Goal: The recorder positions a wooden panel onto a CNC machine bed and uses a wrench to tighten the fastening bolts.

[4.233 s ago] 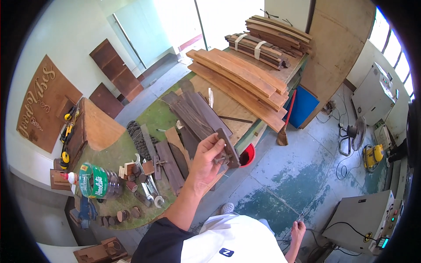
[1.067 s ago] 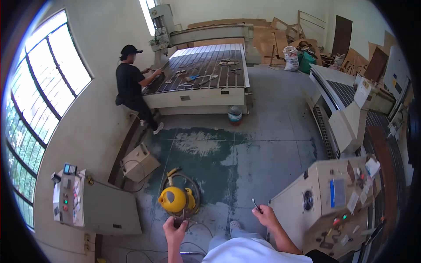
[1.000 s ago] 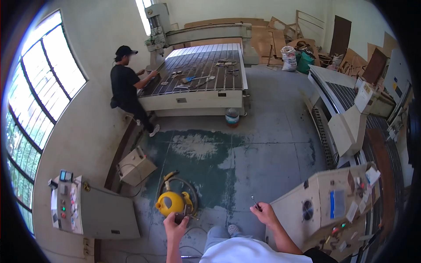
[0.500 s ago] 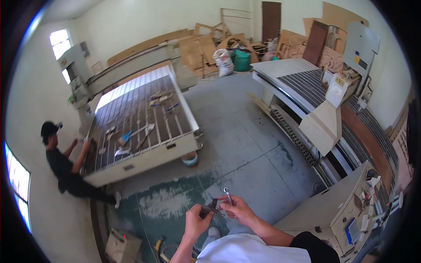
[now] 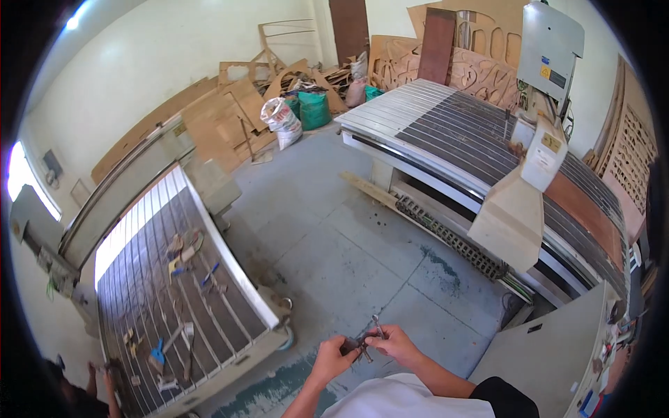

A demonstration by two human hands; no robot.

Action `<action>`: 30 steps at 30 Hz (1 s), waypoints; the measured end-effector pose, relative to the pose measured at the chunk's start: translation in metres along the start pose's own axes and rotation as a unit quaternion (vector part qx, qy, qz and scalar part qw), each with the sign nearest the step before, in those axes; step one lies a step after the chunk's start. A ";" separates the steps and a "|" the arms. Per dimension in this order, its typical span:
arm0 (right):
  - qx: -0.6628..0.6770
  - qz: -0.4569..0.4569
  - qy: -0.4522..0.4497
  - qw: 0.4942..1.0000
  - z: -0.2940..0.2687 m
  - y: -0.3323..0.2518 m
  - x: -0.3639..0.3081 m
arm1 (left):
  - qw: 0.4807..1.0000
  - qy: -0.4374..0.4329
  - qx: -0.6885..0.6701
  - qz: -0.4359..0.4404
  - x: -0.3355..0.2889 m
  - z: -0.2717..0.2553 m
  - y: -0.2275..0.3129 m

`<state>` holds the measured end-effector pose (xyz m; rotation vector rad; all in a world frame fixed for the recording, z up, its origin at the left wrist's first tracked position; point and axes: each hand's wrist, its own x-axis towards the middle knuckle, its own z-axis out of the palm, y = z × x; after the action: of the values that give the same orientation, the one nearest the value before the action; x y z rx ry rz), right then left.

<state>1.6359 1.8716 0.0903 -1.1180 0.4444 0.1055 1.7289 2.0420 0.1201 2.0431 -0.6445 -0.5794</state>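
At the lower middle, both hands are together in front of my white shirt. My left hand (image 5: 333,359) is closed around a small dark piece (image 5: 350,345), whose kind I cannot make out. Between the fingers of my right hand (image 5: 394,343) is a small silver wrench (image 5: 377,322), its ring end pointing up and away from me. Thin bolt-like bits (image 5: 366,356) stick out below the fingertips, where the two hands nearly meet. Fingers cover most of the dark piece and the wrench's lower part.
A slatted machine bed (image 5: 230,313) with brushes and scraps stands at left, a co-worker (image 5: 77,390) at its edge. Another slatted machine (image 5: 446,132) fills the right, a beige cabinet (image 5: 536,355) nearer. Sacks (image 5: 282,122) and cut boards (image 5: 237,104) lie at the back.
My view has swung to the right, so the left machine and the co-worker sit farther left. Both hands have drawn closer together, still holding the wrench and the dark piece.
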 end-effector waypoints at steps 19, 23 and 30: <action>0.065 -0.028 0.157 0.985 -0.070 -0.238 0.512 | 0.965 0.087 -0.201 -0.145 0.508 -0.245 -0.126; 0.086 -0.022 0.175 0.981 -0.066 -0.309 0.599 | 0.970 0.102 -0.163 -0.148 0.619 -0.304 -0.107; 0.149 -0.042 0.185 0.971 -0.074 -0.386 0.784 | 0.948 0.155 -0.202 -0.193 0.790 -0.400 -0.124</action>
<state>2.4417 1.5273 0.0789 -0.8579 0.7188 -0.2429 2.5998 1.8415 0.0905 1.8155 0.0680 -0.5425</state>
